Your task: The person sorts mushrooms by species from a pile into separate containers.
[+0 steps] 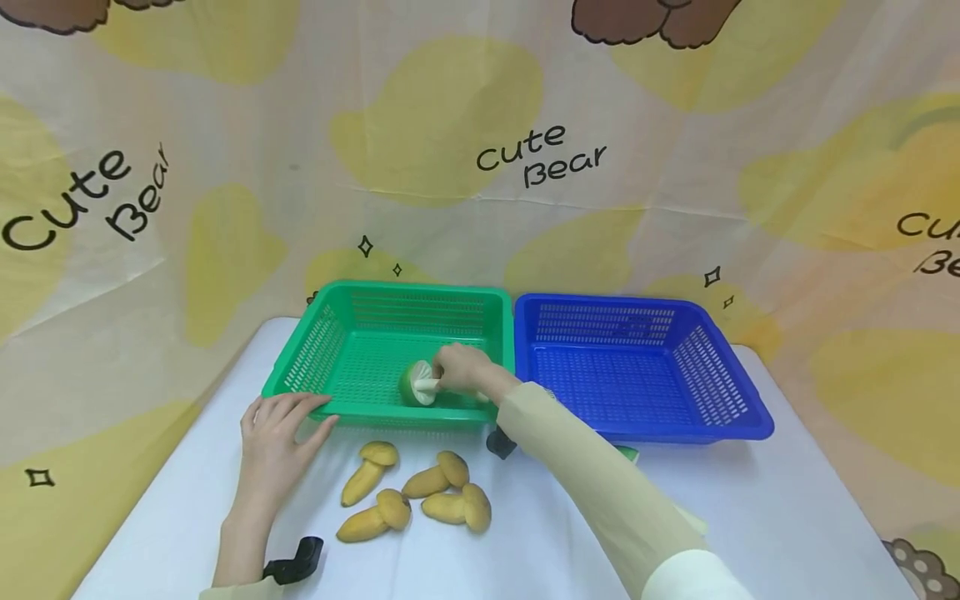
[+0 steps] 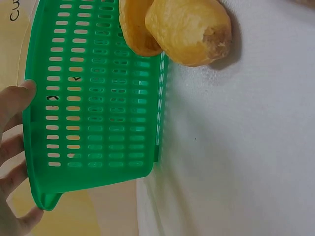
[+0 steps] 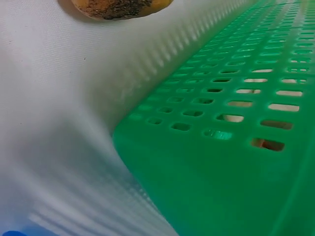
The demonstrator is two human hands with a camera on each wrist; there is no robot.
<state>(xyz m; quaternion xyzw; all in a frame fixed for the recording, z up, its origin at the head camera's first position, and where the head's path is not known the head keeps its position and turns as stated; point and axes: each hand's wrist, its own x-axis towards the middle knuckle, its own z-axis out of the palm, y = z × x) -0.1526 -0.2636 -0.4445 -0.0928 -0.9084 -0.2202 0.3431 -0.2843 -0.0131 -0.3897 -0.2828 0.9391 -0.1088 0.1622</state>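
Note:
In the head view my right hand [image 1: 462,369] reaches into the green basket [image 1: 420,414] and pinches the white stem of a toy mushroom with a green cap [image 1: 408,385]. A pale bit of something shows under that hand, mostly hidden. My left hand [image 1: 276,437] holds the rim at the basket's front left corner. The left wrist view shows its fingers [image 2: 14,145] along that rim. Several yellow-brown mushrooms [image 1: 444,481] lie on the white table in front of the basket. The right wrist view shows only the basket's outer wall [image 3: 206,162], not the hand.
A blue basket [image 1: 645,435] stands right beside the green one. Partly hidden by my right sleeve, a green piece [image 1: 628,452] and a pale piece [image 1: 693,521] lie on the white-covered table [image 1: 795,500]. A patterned cloth [image 1: 450,233] hangs behind the baskets.

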